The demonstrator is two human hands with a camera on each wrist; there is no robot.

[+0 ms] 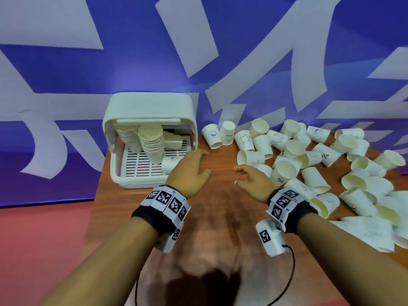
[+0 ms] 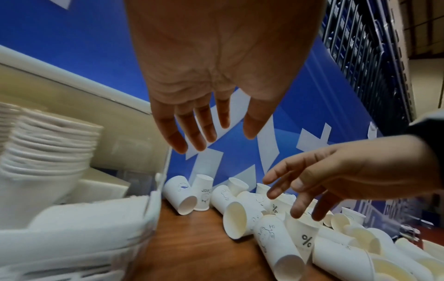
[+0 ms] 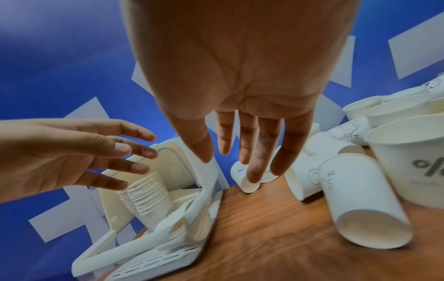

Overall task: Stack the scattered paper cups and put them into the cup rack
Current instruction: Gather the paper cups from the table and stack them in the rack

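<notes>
A white cup rack with its lid raised stands at the table's far left; two tall stacks of paper cups stand inside it, seen also as stacks in the right wrist view. Many loose white paper cups lie scattered over the right half of the table. My left hand hovers open beside the rack's right front corner and holds nothing. My right hand hovers open over the wood, just left of the nearest loose cups, fingers spread and empty.
The wooden table ends at its left edge close to the rack, with red floor below. A blue and white banner wall stands right behind the table. Cups pile up toward the right edge.
</notes>
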